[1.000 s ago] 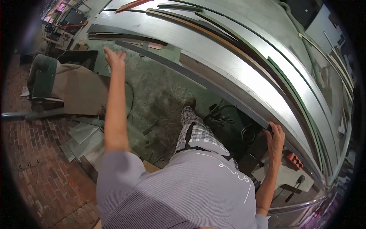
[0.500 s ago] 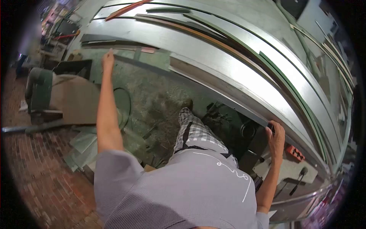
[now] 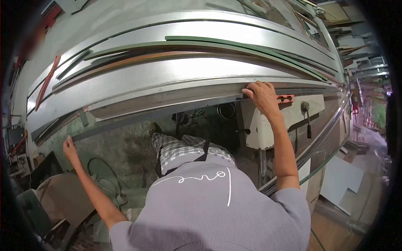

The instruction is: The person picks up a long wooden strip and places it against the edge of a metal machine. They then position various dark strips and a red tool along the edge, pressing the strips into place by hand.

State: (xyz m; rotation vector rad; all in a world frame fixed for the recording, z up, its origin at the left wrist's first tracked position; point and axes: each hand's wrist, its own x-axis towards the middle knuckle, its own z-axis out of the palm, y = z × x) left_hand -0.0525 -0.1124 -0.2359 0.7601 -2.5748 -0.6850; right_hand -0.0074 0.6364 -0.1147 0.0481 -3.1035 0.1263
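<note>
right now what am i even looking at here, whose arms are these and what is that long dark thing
The picture comes from a camera worn on a person's head, looking down over their grey shirt, so the wide lens bends straight edges. Both arms are that person's own. The left hand grips one end of a long dark metal strip; the right hand grips it near the other end. Above lies a wide metal table bearing more long strips, grey, green and brown. A white machine box with a black lever stands below the right hand.

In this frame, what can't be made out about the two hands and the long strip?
Head view only:
- left hand on the dark strip: too small to show the grip.
- right hand: fingertips hidden over the strip's edge.
- Strip's right end: hidden behind that hand.
- lever on the white machine housing: function unreadable.
</note>
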